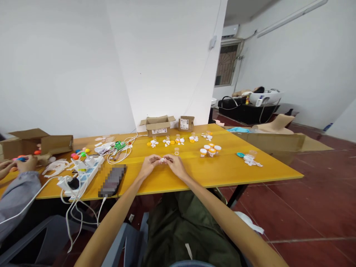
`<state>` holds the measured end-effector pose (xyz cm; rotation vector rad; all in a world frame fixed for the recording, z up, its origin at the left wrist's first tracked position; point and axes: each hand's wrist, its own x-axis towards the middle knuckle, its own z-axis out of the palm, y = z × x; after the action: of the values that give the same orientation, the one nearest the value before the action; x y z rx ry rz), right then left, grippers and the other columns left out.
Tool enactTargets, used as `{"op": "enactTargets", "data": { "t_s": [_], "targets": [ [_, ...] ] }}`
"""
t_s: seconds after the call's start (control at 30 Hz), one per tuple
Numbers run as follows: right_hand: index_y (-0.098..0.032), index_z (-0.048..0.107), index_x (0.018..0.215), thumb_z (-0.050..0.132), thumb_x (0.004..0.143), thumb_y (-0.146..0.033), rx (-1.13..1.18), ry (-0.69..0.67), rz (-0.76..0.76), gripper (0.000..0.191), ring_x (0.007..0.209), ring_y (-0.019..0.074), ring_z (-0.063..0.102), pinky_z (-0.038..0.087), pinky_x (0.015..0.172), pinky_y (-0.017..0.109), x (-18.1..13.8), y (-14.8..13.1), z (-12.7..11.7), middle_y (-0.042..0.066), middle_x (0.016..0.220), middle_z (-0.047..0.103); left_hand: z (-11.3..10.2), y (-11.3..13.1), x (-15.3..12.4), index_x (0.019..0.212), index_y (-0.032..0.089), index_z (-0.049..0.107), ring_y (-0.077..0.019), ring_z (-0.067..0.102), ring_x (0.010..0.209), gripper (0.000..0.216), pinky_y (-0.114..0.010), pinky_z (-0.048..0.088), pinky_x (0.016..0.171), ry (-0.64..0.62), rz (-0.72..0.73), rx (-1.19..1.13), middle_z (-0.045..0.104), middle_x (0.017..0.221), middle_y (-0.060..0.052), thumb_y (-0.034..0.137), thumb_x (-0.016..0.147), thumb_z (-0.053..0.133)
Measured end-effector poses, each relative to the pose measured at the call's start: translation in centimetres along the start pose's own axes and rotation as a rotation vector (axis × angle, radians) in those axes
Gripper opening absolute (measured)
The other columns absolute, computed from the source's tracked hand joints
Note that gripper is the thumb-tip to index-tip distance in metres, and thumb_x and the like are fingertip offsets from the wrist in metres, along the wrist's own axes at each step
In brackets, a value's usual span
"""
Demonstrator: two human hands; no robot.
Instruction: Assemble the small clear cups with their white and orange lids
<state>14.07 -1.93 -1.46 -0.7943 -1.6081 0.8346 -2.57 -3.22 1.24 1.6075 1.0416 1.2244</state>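
My left hand [148, 165] and my right hand [174, 164] rest together on the yellow table [222, 170], fingertips pinched on a small white part [162, 160] held between them. Just beyond the hands stands a small clear cup [176, 151]. Farther out lie small piles of white and orange caps [167, 141] and a cluster of orange-and-white capped containers [210, 149]. What exactly the white part is I cannot make out.
A white power strip [83, 171] with tangled cables and a dark phone [112, 180] lie to the left. Two open cardboard boxes [158, 125] sit at the far edge. Another person's sleeve [16, 196] and hands work at the far left. A teal lid [240, 155] lies right.
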Motion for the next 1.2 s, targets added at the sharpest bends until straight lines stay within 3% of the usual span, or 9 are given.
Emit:
{"op": "enactTargets", "data": {
  "t_s": [0.53,0.7,0.87,1.03,1.2],
  "targets": [
    [-0.022,0.068,0.074,0.060,0.080,-0.026,0.039,-0.061,0.020,0.010,0.064,0.0166,0.066,0.054,0.065,0.028,-0.2,-0.6,-0.2,0.001,0.072,0.072,0.2,0.4,-0.2,0.072,0.019,0.069,-0.0175,0.068,0.071,0.026,-0.033,0.056,0.081,-0.037,0.054,-0.039,0.074,0.074,-0.003,0.040,0.065,0.083],
    [-0.022,0.066,0.075,0.061,0.079,-0.029,0.032,-0.003,0.024,0.010,0.064,0.0169,0.066,0.055,0.065,0.029,-0.2,-0.5,0.0,0.000,0.072,0.072,0.0,0.0,0.1,0.076,0.019,0.069,-0.0181,0.068,0.075,0.024,-0.033,0.055,0.081,-0.028,0.074,0.005,0.074,0.078,-0.003,0.040,0.071,0.079],
    [-0.022,0.065,0.075,0.060,0.077,-0.027,-0.013,0.134,0.034,0.008,0.065,0.0180,0.067,0.056,0.066,0.030,0.0,-0.2,-0.1,0.001,0.072,0.071,-0.5,-1.2,0.8,0.090,0.021,0.073,-0.0207,0.069,0.090,0.012,-0.033,0.053,0.085,0.076,0.162,0.241,0.075,0.091,-0.004,0.028,0.083,0.066],
    [-0.023,0.068,0.079,0.059,0.078,-0.027,-0.046,0.175,0.027,0.009,0.070,0.0190,0.069,0.058,0.068,0.031,0.1,0.1,-0.2,0.002,0.078,0.074,-0.7,-2.6,1.2,0.110,0.025,0.072,-0.0231,0.063,0.110,0.034,-0.038,0.047,0.099,0.080,0.280,0.590,0.071,0.114,-0.007,0.009,0.084,0.059],
    [-0.023,0.070,0.081,0.060,0.076,-0.024,-0.034,0.187,0.042,0.011,0.071,0.0192,0.070,0.059,0.069,0.032,0.1,0.4,-0.1,0.003,0.080,0.075,-0.6,-3.0,1.3,0.099,0.024,0.075,-0.0232,0.063,0.098,0.030,-0.039,0.048,0.094,0.006,0.269,0.739,0.070,0.101,-0.007,0.006,0.086,0.055]
  ]
}}
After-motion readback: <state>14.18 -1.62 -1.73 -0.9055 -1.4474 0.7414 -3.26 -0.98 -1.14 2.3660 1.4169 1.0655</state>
